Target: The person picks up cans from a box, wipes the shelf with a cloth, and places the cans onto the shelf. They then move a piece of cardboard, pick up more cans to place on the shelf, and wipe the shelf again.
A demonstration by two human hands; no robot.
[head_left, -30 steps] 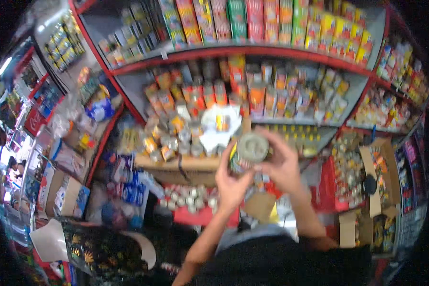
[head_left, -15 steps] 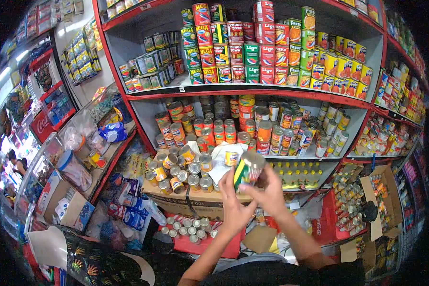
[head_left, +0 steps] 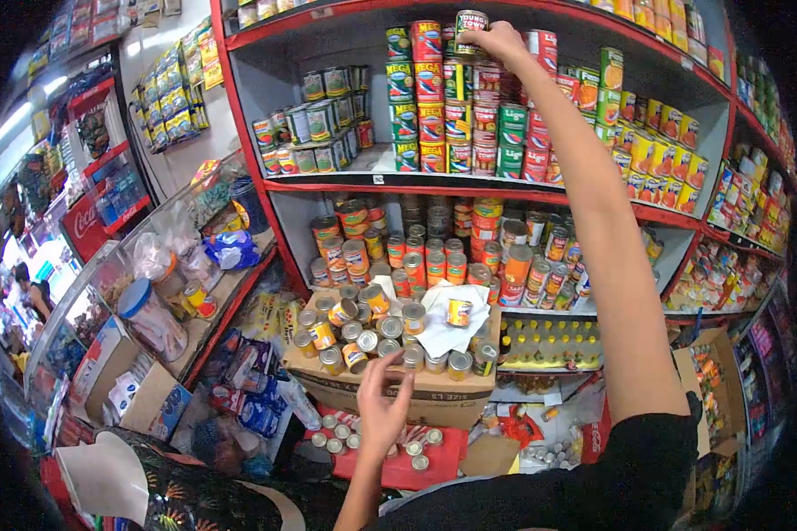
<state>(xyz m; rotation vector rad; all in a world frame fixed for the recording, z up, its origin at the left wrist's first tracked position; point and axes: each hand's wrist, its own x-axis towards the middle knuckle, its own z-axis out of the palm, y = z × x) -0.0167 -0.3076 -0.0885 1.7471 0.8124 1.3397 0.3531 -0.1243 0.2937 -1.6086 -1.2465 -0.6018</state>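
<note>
Gripping a can (head_left: 471, 19) upright, long axis vertical, the right hand (head_left: 503, 40) is stretched high, the can sitting just left of its fingers atop a column of stacked cans (head_left: 459, 106). The left hand (head_left: 383, 411) hangs well below, unclenched and empty, fingers spread near the cardboard box (head_left: 456, 403) of loose cans (head_left: 354, 332).
</note>
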